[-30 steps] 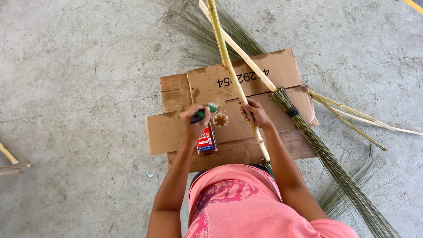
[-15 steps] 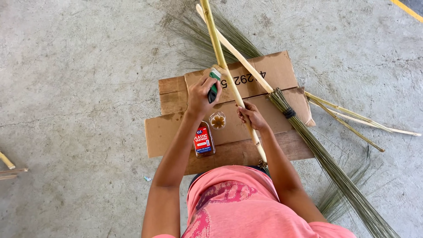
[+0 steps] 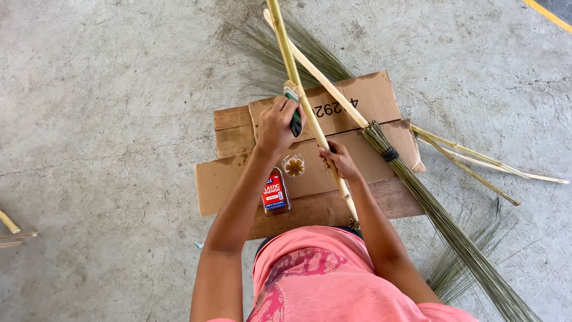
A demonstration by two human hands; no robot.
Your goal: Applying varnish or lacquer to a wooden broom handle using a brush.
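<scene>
Brushing a bamboo pole (image 3: 298, 89) over cardboard (image 3: 357, 101).
Left hand (image 3: 275, 128) fingers closed around brush (image 3: 294, 113), right hand (image 3: 336, 161) gripping pole; open varnish cup (image 3: 294, 165) between them, easily knocked over.

1. Bare concrete floor (image 3: 107, 119) lies wide open left of the cardboard (image 3: 226, 179).
2. Bottle (image 3: 276, 192) and small cup (image 3: 294, 165) crowd the gap between the two forearms.
3. Crossed bamboo poles (image 3: 333, 98) and broom bristles (image 3: 453, 232) block the right side.

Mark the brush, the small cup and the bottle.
brush (image 3: 295, 119): head view, on its dark handle.
cup (image 3: 294, 165): head view, on its brown contents.
bottle (image 3: 275, 192): head view, on its label.
</scene>
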